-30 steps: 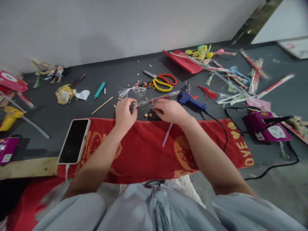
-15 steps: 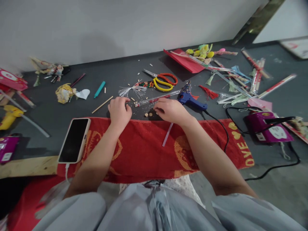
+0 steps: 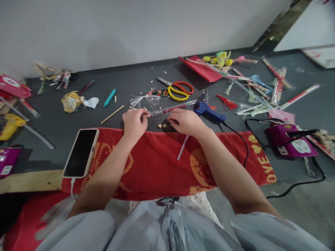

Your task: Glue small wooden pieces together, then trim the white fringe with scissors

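My left hand (image 3: 135, 124) is closed at the left end of a clear wrapped stick with red markings (image 3: 167, 109); what its fingertips pinch is too small to make out. My right hand (image 3: 186, 122) rests with curled fingers below that stick, and whatever it holds is hidden. Between the hands lie small flower-shaped pieces (image 3: 164, 125). A blue glue gun (image 3: 209, 111) stands right of my right hand. Behind the hands are scissors with red and yellow handles (image 3: 179, 91) and a bundle of white strands (image 3: 145, 100). A pale strip (image 3: 182, 147) lies on the red towel (image 3: 159, 164).
A phone (image 3: 81, 153) lies at the towel's left end. Further left are a teal marker (image 3: 109, 98), a thin wooden stick (image 3: 112, 114) and a yellow glue gun (image 3: 12, 126). Red paper (image 3: 200, 69), wrapped sticks and a purple box with black cables (image 3: 290, 141) are at right.
My left hand has moved slightly right and down, towards the wrapped stick's left end. My right hand has barely moved. The view has shifted slightly.
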Motion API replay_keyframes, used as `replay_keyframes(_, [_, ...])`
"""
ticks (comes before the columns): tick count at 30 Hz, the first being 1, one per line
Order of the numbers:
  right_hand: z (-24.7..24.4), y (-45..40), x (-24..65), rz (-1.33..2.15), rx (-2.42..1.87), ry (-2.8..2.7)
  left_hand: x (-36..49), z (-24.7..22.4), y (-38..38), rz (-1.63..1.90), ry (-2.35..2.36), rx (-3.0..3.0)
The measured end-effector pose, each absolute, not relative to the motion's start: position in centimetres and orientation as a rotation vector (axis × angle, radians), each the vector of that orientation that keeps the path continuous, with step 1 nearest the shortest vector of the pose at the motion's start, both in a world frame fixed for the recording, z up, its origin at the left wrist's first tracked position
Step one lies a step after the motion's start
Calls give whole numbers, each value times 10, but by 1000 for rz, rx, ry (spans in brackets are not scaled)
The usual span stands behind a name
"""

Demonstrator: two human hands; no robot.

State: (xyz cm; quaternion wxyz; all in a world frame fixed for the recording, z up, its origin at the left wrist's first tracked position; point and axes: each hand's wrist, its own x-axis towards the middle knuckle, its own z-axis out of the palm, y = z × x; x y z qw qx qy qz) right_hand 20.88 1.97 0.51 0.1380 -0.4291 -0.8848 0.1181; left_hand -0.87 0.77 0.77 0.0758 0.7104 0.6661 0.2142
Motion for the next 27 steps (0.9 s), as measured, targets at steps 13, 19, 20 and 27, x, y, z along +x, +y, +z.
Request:
replay_keyframes(13, [3, 20, 209, 352, -1221, -2543, -7, 6, 7, 698, 1934, 2162])
replay_keyframes(19, [4, 19, 209, 336, -1221, -2550, -7, 6, 6, 585, 2042, 2171])
replay_keyframes(20, [4, 19, 208, 333, -1220, -2552, -7, 5, 6, 572, 2045, 2167])
replay_keyframes(27, [3, 20, 209, 330, -1200, -2546, -5, 5, 5, 601, 2003, 2164])
